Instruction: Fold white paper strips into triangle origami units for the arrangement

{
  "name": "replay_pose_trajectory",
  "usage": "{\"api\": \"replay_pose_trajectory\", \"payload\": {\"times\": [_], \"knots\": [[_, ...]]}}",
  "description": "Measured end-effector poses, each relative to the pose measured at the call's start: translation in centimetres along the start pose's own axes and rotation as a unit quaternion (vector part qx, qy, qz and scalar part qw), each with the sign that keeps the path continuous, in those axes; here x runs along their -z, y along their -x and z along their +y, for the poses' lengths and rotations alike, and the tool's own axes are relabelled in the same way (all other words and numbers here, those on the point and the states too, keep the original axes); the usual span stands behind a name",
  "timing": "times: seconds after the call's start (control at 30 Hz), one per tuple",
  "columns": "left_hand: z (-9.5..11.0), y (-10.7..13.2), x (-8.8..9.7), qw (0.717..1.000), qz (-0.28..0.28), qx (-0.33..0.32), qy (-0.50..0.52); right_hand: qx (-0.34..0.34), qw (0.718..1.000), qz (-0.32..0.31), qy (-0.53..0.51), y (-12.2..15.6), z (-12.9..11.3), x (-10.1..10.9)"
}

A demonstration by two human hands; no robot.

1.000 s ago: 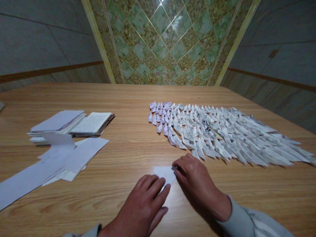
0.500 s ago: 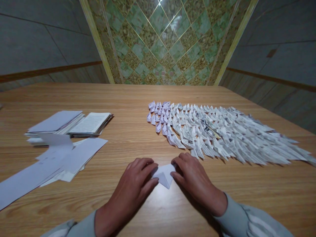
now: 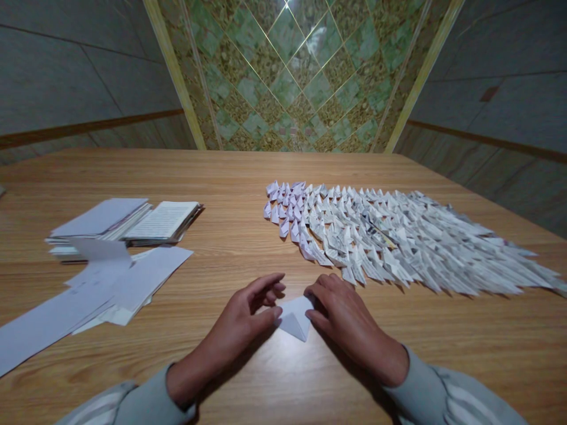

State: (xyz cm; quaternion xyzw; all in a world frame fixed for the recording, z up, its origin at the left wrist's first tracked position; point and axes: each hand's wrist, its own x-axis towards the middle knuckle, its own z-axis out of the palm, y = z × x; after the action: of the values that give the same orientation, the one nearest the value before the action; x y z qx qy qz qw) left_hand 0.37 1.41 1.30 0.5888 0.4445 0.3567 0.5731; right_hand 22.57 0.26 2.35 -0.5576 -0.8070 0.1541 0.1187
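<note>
Between my two hands, low over the table, is a small folded piece of white paper [image 3: 294,319] with a triangular flap and a point toward me. My right hand [image 3: 343,310] pinches its right edge between thumb and fingers. My left hand [image 3: 248,316] is open at the left edge: its thumb tip touches or nearly touches the paper, while its fingers are lifted and apart. Beyond my right hand lie many folded paper pieces [image 3: 381,236] in close rows, pale purple at the left end and printed white toward the right.
On the left, loose white sheets [image 3: 150,274] lie spread over one another. Behind them sit a paper stack [image 3: 100,218] and a printed stack [image 3: 163,221]. The wooden table [image 3: 221,177] ends at a green tiled wall [image 3: 287,88].
My left hand's fingers have lifted off the folded paper and opened, and the paper has turned slightly. My right hand keeps its grip almost in place.
</note>
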Motion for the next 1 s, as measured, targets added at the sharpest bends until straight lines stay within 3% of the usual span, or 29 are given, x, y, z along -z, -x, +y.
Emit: {"api": "replay_pose_trajectory", "payload": {"times": [0.03, 0.1, 0.17, 0.27, 0.37, 0.57, 0.73, 0.83, 0.9, 1.0], "knots": [[0.1, 0.0, 0.1, 0.993, -0.009, 0.041, 0.11, 0.0, 1.0, 0.0, -0.004, 0.0, 0.0, 0.0], [0.4, 0.0, 0.2, 0.952, -0.028, 0.102, 0.288, -0.003, 1.0, 0.001, -0.011, -0.1, 0.0, 0.0], [0.7, -0.1, 0.5, 0.909, -0.042, 0.133, 0.393, -0.005, 1.0, 0.001, -0.012, -0.1, -0.1, 0.1], [0.8, -0.2, 0.8, 0.877, -0.043, 0.151, 0.455, 0.0, 1.0, -0.008, 0.0, -0.3, -0.2, 0.3], [0.9, -0.1, 0.8, 0.881, -0.026, 0.148, 0.449, 0.0, 1.0, -0.021, -0.001, -0.5, -0.2, 0.6], [1.1, 0.1, 0.2, 0.952, -0.015, 0.114, 0.282, -0.004, 1.0, -0.009, -0.02, -0.6, 0.1, 0.4], [0.3, 0.2, 0.2, 0.998, -0.006, 0.013, 0.055, 0.0, 0.999, -0.003, -0.037, -0.4, 0.4, 0.1], [-0.2, 0.3, 0.0, 0.988, 0.004, -0.087, -0.127, 0.001, 0.999, 0.001, -0.041, -0.4, 0.5, 0.0], [-0.5, 0.3, -0.2, 0.957, 0.008, -0.146, -0.249, 0.001, 0.999, 0.005, -0.038, -0.3, 0.4, 0.0], [-0.7, 0.3, -0.6, 0.916, -0.007, -0.17, -0.364, 0.005, 1.0, 0.003, -0.03, -0.3, 0.2, 0.2]]}}
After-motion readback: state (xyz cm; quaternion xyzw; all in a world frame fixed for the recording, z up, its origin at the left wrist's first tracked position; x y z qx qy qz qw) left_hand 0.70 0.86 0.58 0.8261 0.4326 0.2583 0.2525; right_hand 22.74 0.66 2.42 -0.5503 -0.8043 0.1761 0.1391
